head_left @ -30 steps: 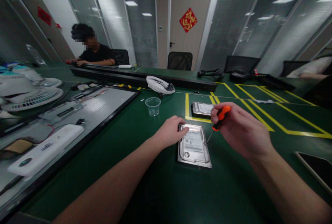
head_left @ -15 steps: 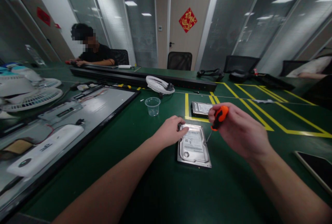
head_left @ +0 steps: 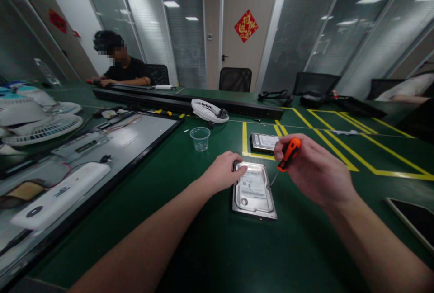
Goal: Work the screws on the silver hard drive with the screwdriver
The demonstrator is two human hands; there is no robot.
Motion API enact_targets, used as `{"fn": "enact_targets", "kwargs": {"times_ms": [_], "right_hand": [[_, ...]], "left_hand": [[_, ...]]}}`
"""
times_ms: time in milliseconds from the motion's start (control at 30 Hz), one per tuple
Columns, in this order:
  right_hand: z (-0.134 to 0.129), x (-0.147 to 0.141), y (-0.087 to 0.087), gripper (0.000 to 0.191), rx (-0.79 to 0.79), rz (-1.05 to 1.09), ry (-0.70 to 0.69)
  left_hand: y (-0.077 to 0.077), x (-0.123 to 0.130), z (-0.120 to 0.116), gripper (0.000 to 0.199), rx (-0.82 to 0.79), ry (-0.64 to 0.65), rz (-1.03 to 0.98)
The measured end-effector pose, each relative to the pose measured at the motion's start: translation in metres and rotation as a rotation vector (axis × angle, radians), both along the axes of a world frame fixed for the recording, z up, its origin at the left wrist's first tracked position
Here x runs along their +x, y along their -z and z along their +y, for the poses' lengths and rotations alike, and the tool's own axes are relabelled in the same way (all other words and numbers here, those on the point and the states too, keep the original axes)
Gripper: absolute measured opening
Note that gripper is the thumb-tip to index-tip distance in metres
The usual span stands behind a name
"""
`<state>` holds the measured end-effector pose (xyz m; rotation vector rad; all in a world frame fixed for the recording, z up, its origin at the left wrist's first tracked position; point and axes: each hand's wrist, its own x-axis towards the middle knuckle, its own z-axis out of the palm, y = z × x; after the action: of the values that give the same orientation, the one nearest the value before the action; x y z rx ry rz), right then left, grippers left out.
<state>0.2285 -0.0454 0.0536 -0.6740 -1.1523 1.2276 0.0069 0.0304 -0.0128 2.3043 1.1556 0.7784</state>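
A silver hard drive [head_left: 254, 191] lies flat on the green table in front of me, its white label facing up. My left hand [head_left: 225, 171] grips its far left corner, thumb on top and fingers over the far edge. In my right hand [head_left: 315, 171] is a screwdriver [head_left: 290, 154] with an orange and black handle, held tilted. Its thin shaft reaches down to the right edge of the drive, and the tip meets the edge about midway along. Just beyond, a second hard drive [head_left: 262, 141] is partly covered by my right fingers.
A clear plastic cup [head_left: 200, 139] stands beyond my left hand, with a white fan grille [head_left: 209, 111] behind it. At left lies a large panel [head_left: 135, 137] bearing a white device [head_left: 63, 196]. A phone [head_left: 413, 220] rests at right. Across the table sits a person [head_left: 124, 69].
The screwdriver handle has turned and shifted very slightly in my right hand, its tip staying at the drive's edge. My left hand keeps its place on the drive.
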Motion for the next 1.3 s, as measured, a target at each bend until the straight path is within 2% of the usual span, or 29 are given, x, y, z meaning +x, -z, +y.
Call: {"fn": "enact_targets", "kwargs": {"times_ms": [133,267,400,633,767,900,1100,1300], "right_hand": [[-0.0007,0.0005,0.0003,0.01,0.006,0.004,-0.006],[-0.0005,-0.0001,0.0013,0.015,0.022,-0.001,-0.007],[0.0011,-0.001,0.0003,0.031,0.002,0.011,0.01],[0.0001,-0.0018,0.0001,0.008,0.006,-0.007,0.0],[-0.0002,-0.0011,0.0009,0.011,0.01,-0.007,0.004],[0.0001,-0.0004,-0.0002,0.032,-0.008,-0.001,0.008],[-0.0001,-0.002,-0.0003,0.009,0.018,-0.016,0.013],[0.0,-0.0016,0.0009,0.014,0.022,-0.027,0.003]], "left_hand": [[0.0013,0.0,0.0006,0.028,0.004,0.003,-0.002],[0.0009,-0.0002,0.0005,0.028,0.0,0.0,-0.001],[-0.0008,-0.0008,-0.0003,0.029,-0.014,0.001,0.009],[-0.0014,-0.0001,-0.0005,0.029,-0.014,-0.004,0.003],[-0.0019,0.0001,-0.0008,0.028,-0.011,-0.006,0.006],[0.0003,0.0001,-0.0003,0.028,0.0,-0.004,-0.005],[0.0014,0.0,0.0001,0.027,0.009,-0.001,-0.005],[-0.0003,0.0001,-0.0001,0.028,0.0,0.001,-0.006]]}}
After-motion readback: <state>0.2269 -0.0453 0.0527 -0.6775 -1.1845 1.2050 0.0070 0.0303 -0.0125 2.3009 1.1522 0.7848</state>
